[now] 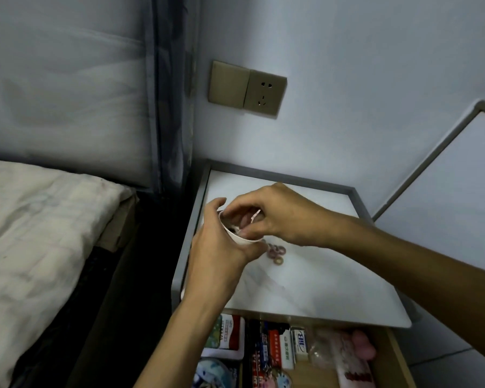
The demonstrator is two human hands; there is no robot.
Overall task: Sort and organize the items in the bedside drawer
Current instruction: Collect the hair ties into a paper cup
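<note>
Left hand point(221, 247): grips a small white paper cup point(237, 238)
Right hand point(277, 217): fingers in the cup; grip we cannot tell
Small pinkish rings point(277, 253): on white bench point(319, 289), just below Right hand

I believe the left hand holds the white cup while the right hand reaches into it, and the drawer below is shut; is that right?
Not quite: the head view shows the drawer open, its contents visible. The left hand does hold the white cup while the right hand reaches into it.
</note>
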